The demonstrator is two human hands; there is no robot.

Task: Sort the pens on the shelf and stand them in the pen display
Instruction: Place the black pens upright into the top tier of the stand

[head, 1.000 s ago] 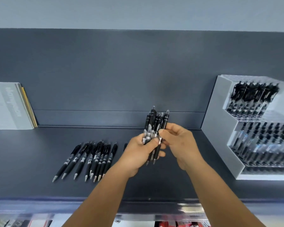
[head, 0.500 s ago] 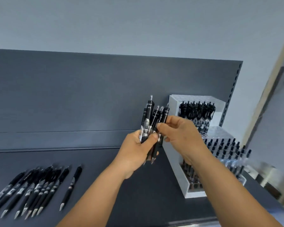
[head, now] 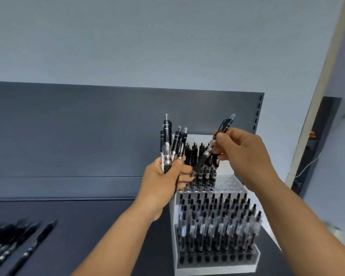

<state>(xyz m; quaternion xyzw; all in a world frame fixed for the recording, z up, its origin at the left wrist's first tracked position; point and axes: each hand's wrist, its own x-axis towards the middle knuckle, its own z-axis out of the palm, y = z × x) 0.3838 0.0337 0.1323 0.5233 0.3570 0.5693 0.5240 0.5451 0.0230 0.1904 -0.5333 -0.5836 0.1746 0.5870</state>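
Observation:
My left hand grips a bundle of several black click pens, held upright with the clickers on top. My right hand pinches a single black pen, tilted with its tip down-left, above the upper tier of the pen display. The stepped white and clear display stands on the dark shelf at the right. Its lower tier is full of pens, and its upper tier holds pens on the left side and open holes on the right. More loose black pens lie on the shelf at the lower left.
A dark back panel rises behind the shelf, with a slotted upright at its right end. A pale wall edge and a dark opening stand to the right of the display.
The view swung right and the display now sits in the centre. My right hand pulled one pen out of the bundle and moved it right, over the display's upper tier.

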